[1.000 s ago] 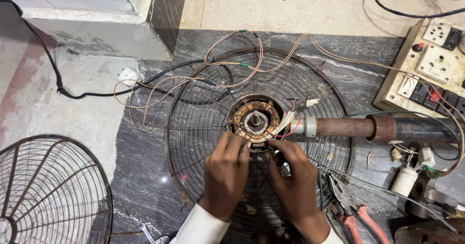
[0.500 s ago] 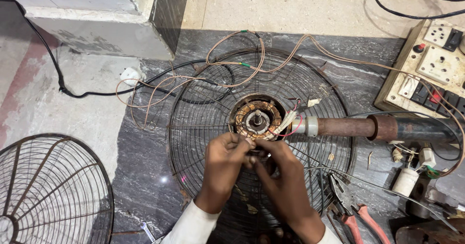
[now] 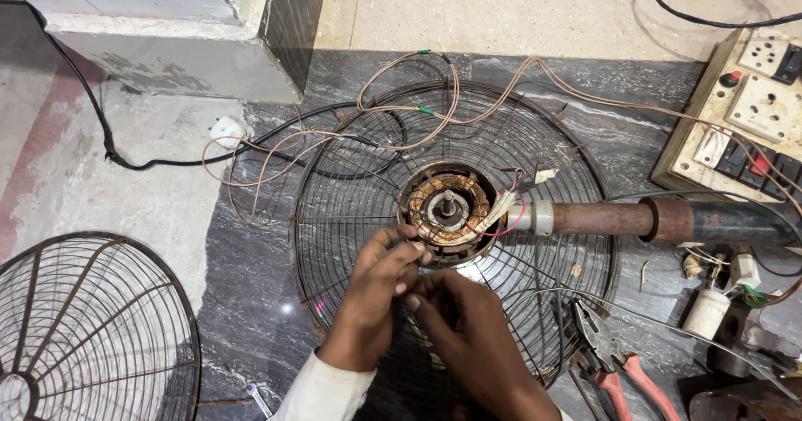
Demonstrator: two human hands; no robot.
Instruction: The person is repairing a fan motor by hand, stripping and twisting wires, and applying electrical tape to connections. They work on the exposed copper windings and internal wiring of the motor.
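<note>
Motor: an exposed fan motor (image 3: pixel 445 210) with copper windings sits at the centre of a round wire guard (image 3: pixel 359 179) on the dark stone floor.
Left hand: the left hand (image 3: pixel 378 291) pinches something small at the motor's lower rim, just above it.
Right hand: the right hand (image 3: pixel 468 329) meets it fingertip to fingertip, slightly farther away.
Axis: a rusty pole (image 3: pixel 635 219) runs rightward.
Nearby: a cream switchboard (image 3: pixel 743 112) upper right; red-handled pliers (image 3: pixel 618 371) lower right.

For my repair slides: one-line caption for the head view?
Both hands, left hand and right hand, work at the motor in a wire fan guard.
</note>
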